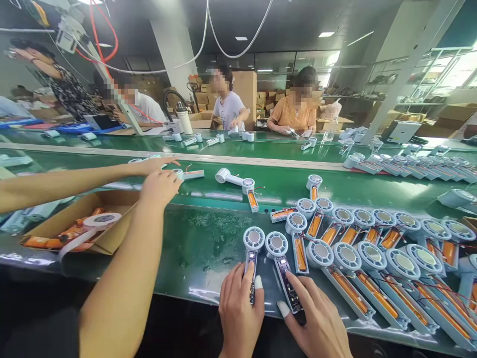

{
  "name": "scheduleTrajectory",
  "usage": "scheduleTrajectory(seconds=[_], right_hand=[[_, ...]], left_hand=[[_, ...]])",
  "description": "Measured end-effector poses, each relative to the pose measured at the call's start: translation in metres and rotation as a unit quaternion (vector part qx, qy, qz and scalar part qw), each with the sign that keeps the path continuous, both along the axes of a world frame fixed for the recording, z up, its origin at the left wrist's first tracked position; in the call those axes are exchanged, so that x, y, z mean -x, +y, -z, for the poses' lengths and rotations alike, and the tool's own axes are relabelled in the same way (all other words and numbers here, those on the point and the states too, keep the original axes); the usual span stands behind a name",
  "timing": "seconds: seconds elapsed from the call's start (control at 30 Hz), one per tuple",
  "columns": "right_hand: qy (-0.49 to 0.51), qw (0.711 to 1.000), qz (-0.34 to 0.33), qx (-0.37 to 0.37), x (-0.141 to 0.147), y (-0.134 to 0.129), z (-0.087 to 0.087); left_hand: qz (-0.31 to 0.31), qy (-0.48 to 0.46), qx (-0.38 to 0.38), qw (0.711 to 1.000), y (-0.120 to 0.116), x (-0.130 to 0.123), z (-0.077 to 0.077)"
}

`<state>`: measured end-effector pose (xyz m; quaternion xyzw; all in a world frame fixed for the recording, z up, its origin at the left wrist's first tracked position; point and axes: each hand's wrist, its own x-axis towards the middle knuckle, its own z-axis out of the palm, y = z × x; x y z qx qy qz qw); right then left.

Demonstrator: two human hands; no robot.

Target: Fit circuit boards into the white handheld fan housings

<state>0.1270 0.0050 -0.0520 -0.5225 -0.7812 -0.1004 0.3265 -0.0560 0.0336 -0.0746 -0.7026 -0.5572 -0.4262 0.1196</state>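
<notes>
My left hand [238, 306] grips the handle of a small handheld fan [254, 239], with the index finger resting on its circuit board and a white cover on the thumb tip. Beside it, a second handheld fan [277, 244] lies with its dark circuit board [287, 286] exposed. My right hand [316, 311] holds that handle between thumb and index finger, the thumb tip also covered in white. The two round fan heads almost touch on the green work surface [194, 248]. Close to my right hand lies an open fan handle [300, 252] with an orange battery inside.
Rows of fans with orange batteries and thin wires [372, 256] crowd the right side. From the left, a co-worker's arms [130, 258] reach over a cardboard box [126, 199] holding orange batteries and a tape roll [102, 220]. Several people sit across the green belt [201, 199].
</notes>
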Motion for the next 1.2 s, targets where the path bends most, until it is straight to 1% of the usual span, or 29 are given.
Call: scheduleTrajectory(seconds=[0.13, 0.2, 0.27, 0.33, 0.4, 0.43, 0.5, 0.57, 0.67, 0.73, 0.8, 0.83, 0.9, 0.93, 1.0, 1.07, 1.13, 1.2], right_hand=[[0.004, 1.000, -0.007, -0.020, -0.002, 0.000, -0.003], [-0.003, 1.000, -0.005, -0.027, -0.001, 0.000, -0.002], [-0.026, 0.999, 0.002, -0.026, 0.004, -0.002, 0.000], [-0.046, 0.999, 0.016, -0.022, 0.016, -0.003, 0.002], [-0.043, 0.997, 0.054, -0.016, 0.034, -0.002, 0.002], [-0.034, 0.996, 0.083, -0.012, 0.045, 0.000, 0.001], [-0.021, 0.990, 0.141, 0.005, 0.065, 0.007, -0.003], [-0.022, 0.983, 0.179, 0.032, 0.079, 0.015, -0.008], [-0.029, 0.981, 0.182, 0.061, 0.085, 0.022, -0.014], [-0.018, 0.984, 0.167, 0.057, 0.079, 0.021, -0.018], [-0.007, 0.989, 0.138, 0.045, 0.069, 0.021, -0.026], [-0.006, 0.991, 0.123, 0.045, 0.063, 0.023, -0.033], [-0.020, 0.992, 0.104, 0.072, 0.050, 0.037, -0.053], [-0.036, 0.989, 0.104, 0.096, 0.043, 0.050, -0.065], [-0.082, 0.979, 0.122, 0.144, 0.030, 0.089, -0.091], [-0.102, 0.972, 0.148, 0.154, 0.017, 0.138, -0.114], [-0.112, 0.964, 0.176, 0.166, 0.004, 0.188, -0.129], [-0.117, 0.953, 0.205, 0.190, -0.009, 0.231, -0.137]], left_hand=[[-0.001, -0.014, 0.000, 1.000, 0.000, -0.001, -0.002], [0.003, -0.023, 0.012, 1.000, -0.002, -0.002, -0.003], [0.033, -0.040, 0.032, 0.998, -0.007, -0.001, -0.005], [0.072, -0.088, 0.063, 0.991, -0.012, 0.000, -0.006], [0.097, -0.175, 0.113, 0.973, -0.015, 0.004, -0.007], [0.104, -0.225, 0.141, 0.958, -0.015, 0.007, -0.008], [0.106, -0.319, 0.184, 0.924, -0.012, 0.014, -0.011], [0.089, -0.394, 0.195, 0.894, -0.007, 0.022, -0.015], [0.035, -0.477, 0.183, 0.859, 0.003, 0.037, -0.019], [0.004, -0.491, 0.177, 0.853, 0.009, 0.046, -0.020], [-0.012, -0.483, 0.167, 0.860, 0.015, 0.052, -0.019], [-0.013, -0.475, 0.161, 0.865, 0.019, 0.054, -0.019], [0.002, -0.439, 0.152, 0.886, 0.026, 0.053, -0.020], [0.014, -0.400, 0.149, 0.904, 0.029, 0.051, -0.021], [0.038, -0.287, 0.133, 0.948, 0.037, 0.046, -0.021], [0.055, -0.151, 0.090, 0.983, 0.043, 0.044, -0.018], [0.064, -0.029, 0.034, 0.997, 0.049, 0.046, -0.010], [0.069, 0.046, -0.004, 0.997, 0.055, 0.051, -0.001]])
